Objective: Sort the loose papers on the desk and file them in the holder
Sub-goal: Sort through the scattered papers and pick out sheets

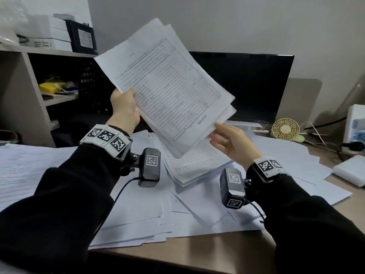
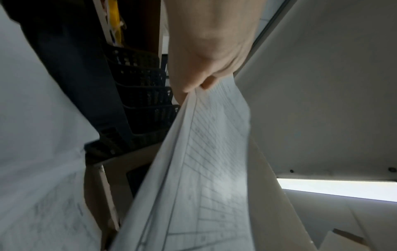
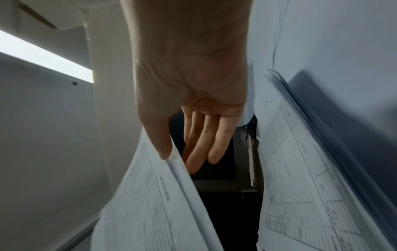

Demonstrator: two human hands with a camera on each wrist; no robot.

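A stack of printed forms (image 1: 169, 86) is held up, tilted, in front of the monitor. My left hand (image 1: 126, 107) grips its left edge; in the left wrist view, thumb and fingers of the left hand (image 2: 201, 84) pinch that stack (image 2: 204, 169). My right hand (image 1: 219, 135) is at the stack's lower right corner with straight fingers. In the right wrist view the right hand (image 3: 184, 152) has its thumb on the stack's edge (image 3: 150, 195) and its fingers behind the sheets. Loose papers (image 1: 138, 210) cover the desk, with another pile of forms (image 1: 197, 165) below. The black mesh holder (image 1: 88, 80) (image 2: 146, 95) stands in the shelf unit at left.
A dark monitor (image 1: 246, 82) stands behind the raised stack. A small round fan (image 1: 285, 128), cables and a white box (image 1: 349, 171) sit at the right. The shelf top carries white boxes (image 1: 57, 34); a yellow item (image 1: 51, 87) lies on a shelf. More sheets (image 1: 23, 169) lie at left.
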